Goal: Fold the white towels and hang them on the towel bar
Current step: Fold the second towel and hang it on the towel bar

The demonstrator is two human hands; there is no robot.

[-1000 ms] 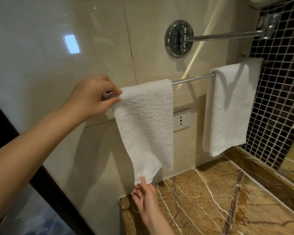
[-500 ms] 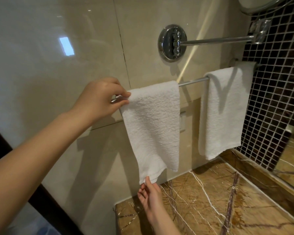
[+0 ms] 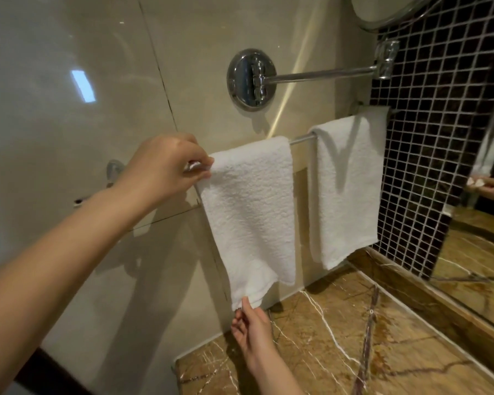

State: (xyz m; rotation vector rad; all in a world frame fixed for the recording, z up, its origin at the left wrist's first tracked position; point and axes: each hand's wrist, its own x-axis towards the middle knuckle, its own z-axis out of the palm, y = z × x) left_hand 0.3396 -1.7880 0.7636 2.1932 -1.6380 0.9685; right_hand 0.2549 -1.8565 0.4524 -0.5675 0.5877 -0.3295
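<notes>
Two folded white towels hang over the chrome towel bar [image 3: 302, 139] on the beige wall. The left towel [image 3: 250, 206] is the nearer one; my left hand [image 3: 166, 163] pinches its top left edge at the bar. My right hand [image 3: 251, 329] is below it, thumb and fingers pinching the towel's bottom left corner. The right towel [image 3: 347, 189] hangs untouched near the dark mosaic wall.
A brown marble counter [image 3: 340, 346] lies below the towels. A round chrome wall mount with a swing arm [image 3: 251, 79] sticks out above the bar. A mirror [image 3: 485, 223] sits at the right, a round mirror's rim at the top right.
The left towel has slid a little to the right along the bar with my left hand. My right hand keeps hold of the bottom corner. The view has shifted.
</notes>
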